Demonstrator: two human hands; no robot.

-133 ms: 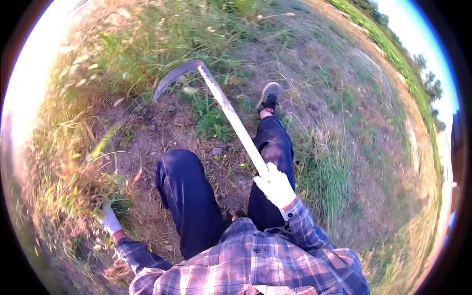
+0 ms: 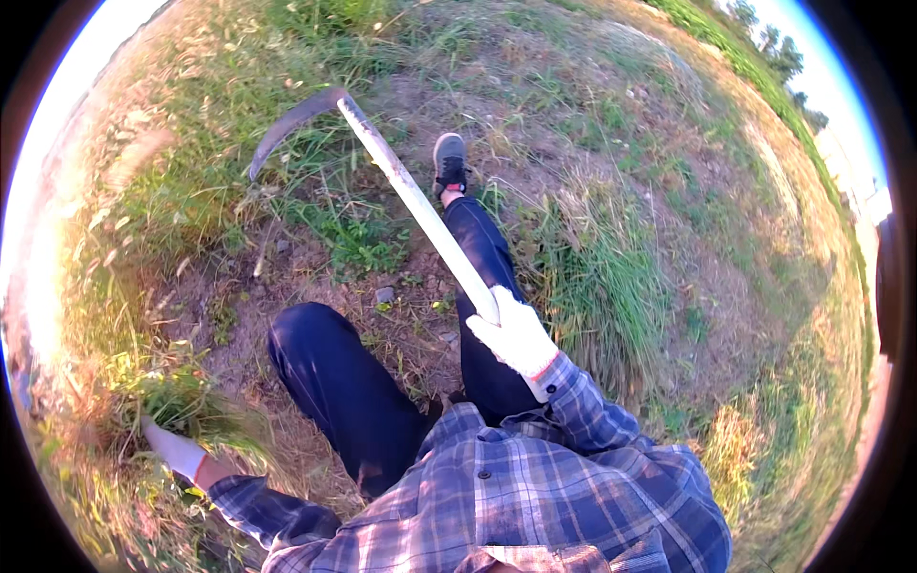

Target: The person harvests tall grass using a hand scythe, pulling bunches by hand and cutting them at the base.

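The sickle (image 2: 409, 197) is in front of the person, slanting to the upper left. The right hand (image 2: 517, 336), in a white glove, is clamped around its handle and hides the lower end. The curved blade (image 2: 291, 116) is over grass; whether it touches, I cannot tell. The left hand (image 2: 175, 453), also gloved, reaches into a grass bunch (image 2: 181, 406); its fingers are partly hidden, so I cannot tell if they grip. One shoe (image 2: 450, 164) is visible beyond the dark trousers (image 2: 334, 382). The plaid shirt (image 2: 535, 487) is cut off below.
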